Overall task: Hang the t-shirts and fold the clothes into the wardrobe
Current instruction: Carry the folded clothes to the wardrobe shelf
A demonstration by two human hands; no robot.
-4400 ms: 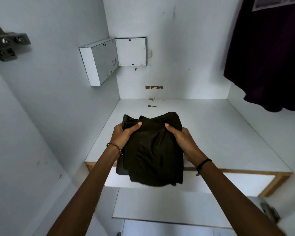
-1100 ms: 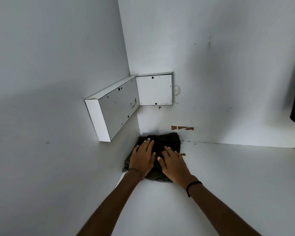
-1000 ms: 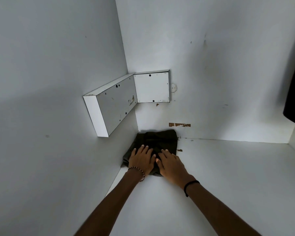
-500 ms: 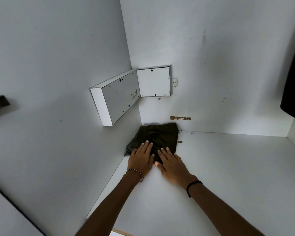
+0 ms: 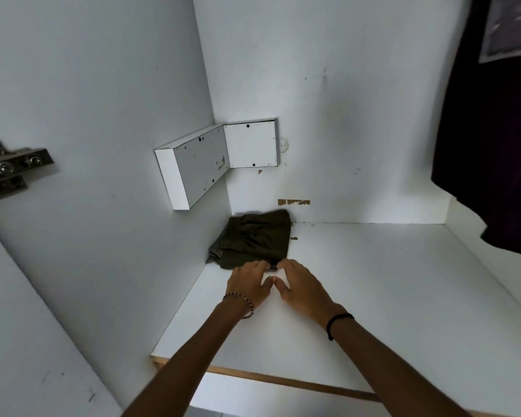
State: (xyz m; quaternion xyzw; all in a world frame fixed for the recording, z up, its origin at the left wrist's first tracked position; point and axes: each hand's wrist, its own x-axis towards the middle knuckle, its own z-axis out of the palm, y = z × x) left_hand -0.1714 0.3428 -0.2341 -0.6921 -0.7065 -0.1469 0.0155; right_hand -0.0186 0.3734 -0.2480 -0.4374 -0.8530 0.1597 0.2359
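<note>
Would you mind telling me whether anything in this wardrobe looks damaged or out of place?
Yes: the back panel has a brown chipped patch just above the folded dark garment, with small brown flakes on the shelf beside it.

Left hand (image 5: pixel 248 282) and right hand (image 5: pixel 303 285) rest on the shelf (image 5: pixel 388 296), fingers (image 5: pixel 260 265) touching the near edge of the folded olive garment (image 5: pixel 253 239) lying just beyond them.

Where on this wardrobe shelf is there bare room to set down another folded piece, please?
The shelf is bare from the folded garment rightward to the right wall, and forward to its wooden front edge. The back-left corner is crowded: garment, left hand and right hand at its near edge.
</note>
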